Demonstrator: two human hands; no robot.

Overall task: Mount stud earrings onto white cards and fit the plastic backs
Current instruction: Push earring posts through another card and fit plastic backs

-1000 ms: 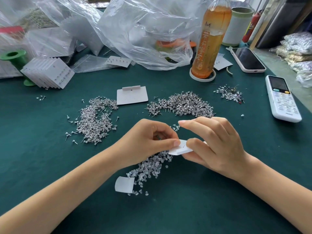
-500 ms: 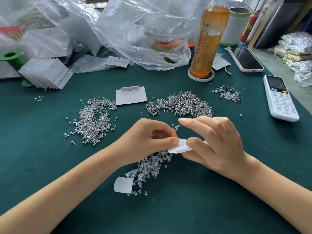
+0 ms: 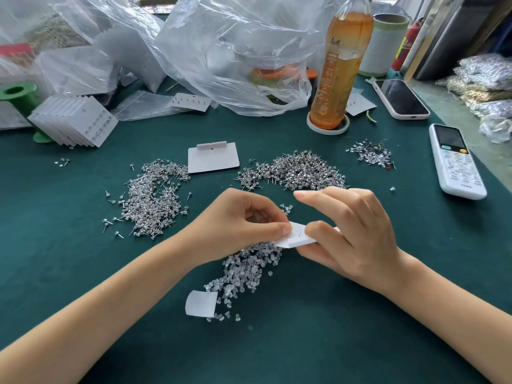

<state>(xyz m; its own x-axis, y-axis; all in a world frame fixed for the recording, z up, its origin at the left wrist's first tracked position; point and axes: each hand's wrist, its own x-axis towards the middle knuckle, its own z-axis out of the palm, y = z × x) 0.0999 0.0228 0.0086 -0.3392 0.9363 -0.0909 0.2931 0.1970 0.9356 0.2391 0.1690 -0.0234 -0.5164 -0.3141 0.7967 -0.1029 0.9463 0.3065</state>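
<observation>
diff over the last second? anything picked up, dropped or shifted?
Almost nothing. Both hands keep hold of the white card: the left hand pinches its left edge, the right hand grips its right end, right index finger kept straight above. Nothing taken or let go. The small overall shift looks like head-camera motion. The stud piles, plastic backs, blank card and bottle stayed put.

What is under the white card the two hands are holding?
Under the white card, the pile of clear plastic backs lies on the green table, spreading toward the left hand. The right hand hides the card's right part and whatever lies beneath it.
</observation>
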